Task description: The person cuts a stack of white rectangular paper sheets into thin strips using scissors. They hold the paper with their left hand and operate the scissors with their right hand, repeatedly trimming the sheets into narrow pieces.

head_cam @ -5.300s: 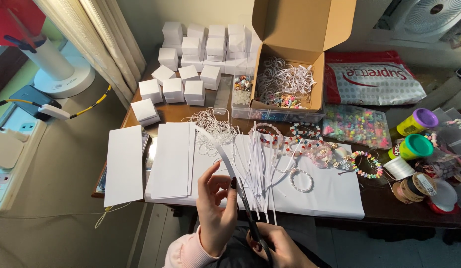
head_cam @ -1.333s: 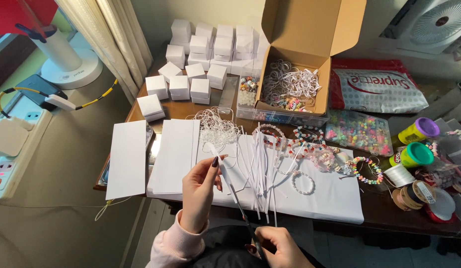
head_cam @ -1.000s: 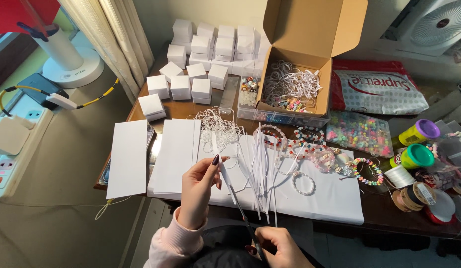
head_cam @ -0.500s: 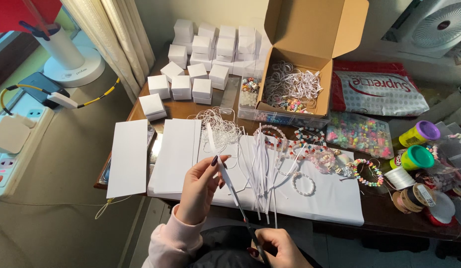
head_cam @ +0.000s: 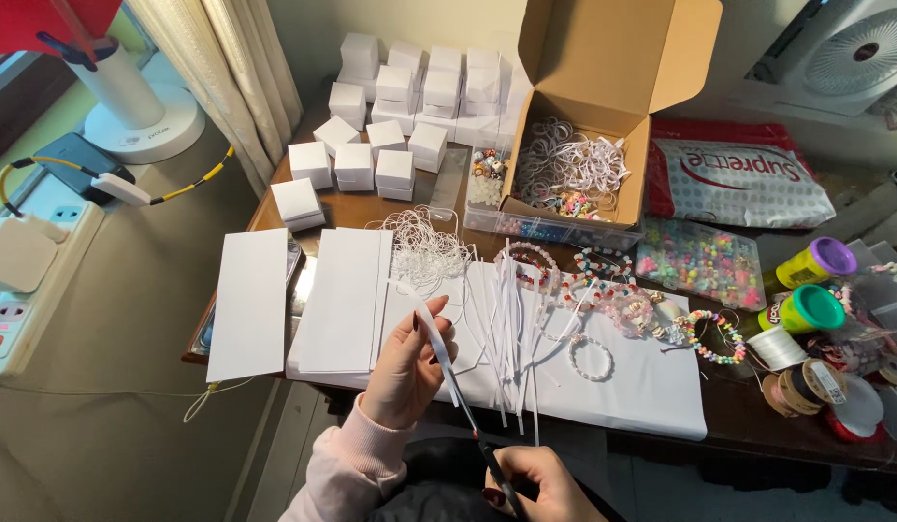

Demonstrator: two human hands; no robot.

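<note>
The desk (head_cam: pixel 361 208) carried most of the clutter: an open cardboard box (head_cam: pixel 603 87) of white loops stood toward the back edge, with small white boxes (head_cam: pixel 395 116) stacked to its left. A broad white sheet (head_cam: pixel 651 387) covered the front edge, and flat white cards (head_cam: pixel 344 300) lay toward the front-left corner. On the sheet lay a bundle of cut white strips (head_cam: pixel 511 329) and several beaded bracelets (head_cam: pixel 613 300).

The left hand (head_cam: pixel 405 372) was raised over the front edge, thumb and fingers pinched shut on the upper part of a narrow white paper strip (head_cam: pixel 431 329), held slanting above the sheet. The right hand (head_cam: pixel 531 483), low at the frame's bottom, was curled closed around the handles of scissors (head_cam: pixel 473 435), whose blades ran up along the strip.

The cut would probably go best with the strip kept taut between pinch and blades, the scissors travelling straight along its length, and the left fingers held clear above the blade tips.
</note>
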